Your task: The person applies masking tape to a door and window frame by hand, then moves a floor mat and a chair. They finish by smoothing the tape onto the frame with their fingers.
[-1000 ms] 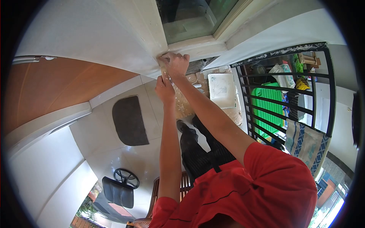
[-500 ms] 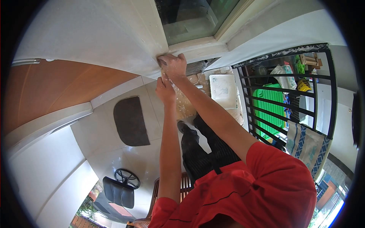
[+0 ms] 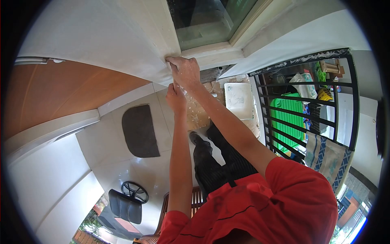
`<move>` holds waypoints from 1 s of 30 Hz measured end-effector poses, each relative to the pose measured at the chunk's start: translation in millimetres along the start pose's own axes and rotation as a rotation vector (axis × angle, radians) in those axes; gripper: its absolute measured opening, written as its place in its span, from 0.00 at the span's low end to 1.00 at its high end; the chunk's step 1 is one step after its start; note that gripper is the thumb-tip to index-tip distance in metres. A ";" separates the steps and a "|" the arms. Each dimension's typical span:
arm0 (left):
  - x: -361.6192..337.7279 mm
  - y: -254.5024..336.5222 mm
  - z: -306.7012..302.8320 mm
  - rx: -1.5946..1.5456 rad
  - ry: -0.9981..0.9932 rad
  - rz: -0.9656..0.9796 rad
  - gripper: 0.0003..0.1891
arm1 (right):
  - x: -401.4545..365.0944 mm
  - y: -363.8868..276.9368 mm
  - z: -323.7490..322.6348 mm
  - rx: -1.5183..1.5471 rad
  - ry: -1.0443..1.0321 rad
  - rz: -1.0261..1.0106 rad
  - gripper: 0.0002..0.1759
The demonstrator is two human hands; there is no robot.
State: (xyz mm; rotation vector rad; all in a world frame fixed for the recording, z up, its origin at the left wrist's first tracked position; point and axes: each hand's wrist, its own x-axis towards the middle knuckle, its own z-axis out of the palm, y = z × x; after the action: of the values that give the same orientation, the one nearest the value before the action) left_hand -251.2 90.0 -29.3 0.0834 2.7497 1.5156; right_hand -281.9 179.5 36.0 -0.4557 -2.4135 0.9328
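Note:
My right hand [image 3: 187, 72] is pressed against the wall corner [image 3: 172, 55] just below the window frame [image 3: 207, 49]. Its fingers are closed and bent around the edge; a small greyish thing shows at their tips, too little of it to name. Right below, my left hand [image 3: 176, 99] is closed at the same edge, thumb pointing up. What it grips, if anything, is hidden. Pale specks dot my right hand and forearm.
A white paint-stained tray [image 3: 239, 101] lies on a spattered brown floor covering [image 3: 199, 116] below my hands. Black railings [image 3: 302, 97] stand on the right, a green crate [image 3: 286, 118] behind them. To the left are a dark mat [image 3: 141, 131], a black stool [image 3: 126, 205] and an orange-brown door [image 3: 61, 97].
My right hand has shifted slightly, its fingertips moving a little up and left along the wall corner. My left hand stays almost in place.

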 end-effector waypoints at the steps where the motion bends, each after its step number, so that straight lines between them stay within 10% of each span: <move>1: 0.3 1.3 -0.3 0.023 0.008 0.015 0.17 | 3.1 -4.8 -4.0 0.024 0.026 0.000 0.12; 22: -9.9 -11.6 -0.3 0.002 0.011 0.003 0.18 | 72.6 -109.9 -100.3 0.218 0.445 -0.365 0.09; 30: -22.8 -4.3 -7.3 -0.071 -0.015 -0.032 0.17 | 58.5 -96.7 -141.3 0.459 0.346 -0.040 0.11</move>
State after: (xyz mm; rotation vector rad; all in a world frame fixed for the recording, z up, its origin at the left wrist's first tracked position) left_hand -228.8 80.5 -29.7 0.0504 2.6696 1.5959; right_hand -261.4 212.8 212.6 -0.3587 -1.8231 1.2343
